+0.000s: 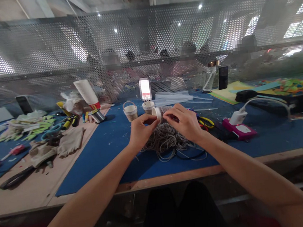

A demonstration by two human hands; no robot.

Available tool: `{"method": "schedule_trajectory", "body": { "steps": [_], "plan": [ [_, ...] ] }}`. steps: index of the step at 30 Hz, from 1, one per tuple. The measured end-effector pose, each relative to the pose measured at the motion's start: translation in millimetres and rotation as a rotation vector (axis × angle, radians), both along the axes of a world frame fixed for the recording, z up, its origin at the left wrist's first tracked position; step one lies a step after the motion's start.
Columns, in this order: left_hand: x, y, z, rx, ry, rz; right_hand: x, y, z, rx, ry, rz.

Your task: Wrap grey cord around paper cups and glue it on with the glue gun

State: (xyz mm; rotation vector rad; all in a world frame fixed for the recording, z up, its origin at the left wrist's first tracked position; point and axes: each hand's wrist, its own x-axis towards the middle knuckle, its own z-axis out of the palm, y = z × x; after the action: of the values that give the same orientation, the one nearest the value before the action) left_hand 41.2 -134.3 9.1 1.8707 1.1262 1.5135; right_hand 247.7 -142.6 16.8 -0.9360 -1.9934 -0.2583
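A small white paper cup [157,115], its side wrapped in grey-beige cord, lies tilted on its side between my hands. My left hand [142,128] grips it at the rim with thumb and fingers. The fingers of my right hand [184,121] are pinched together against the cup's wrapped side; what is between the fingertips is too small to make out. Just below both hands spreads a loose heap of grey cord [168,140]. Beyond my left hand stand a wrapped cup with a handle [131,113] and another wrapped cup [148,108], both upright.
Stacked paper cups [86,92] lean on a metal tin at left, near work gloves [70,142] and blue scissors [52,131]. Clear plastic strips [174,98] lie behind. Yellow-handled scissors [205,122] and a pink box with white plug [239,129] are at right. A perforated metal screen [143,38] bounds the back.
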Motion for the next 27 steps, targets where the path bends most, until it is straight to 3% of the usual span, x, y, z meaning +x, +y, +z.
{"method": "schedule_trajectory", "body": {
  "steps": [27],
  "plan": [
    [2.4,-1.2,0.4,0.016,0.054,-0.067,4.3,4.9,0.1,0.007,0.061,-0.039]
  ]
}}
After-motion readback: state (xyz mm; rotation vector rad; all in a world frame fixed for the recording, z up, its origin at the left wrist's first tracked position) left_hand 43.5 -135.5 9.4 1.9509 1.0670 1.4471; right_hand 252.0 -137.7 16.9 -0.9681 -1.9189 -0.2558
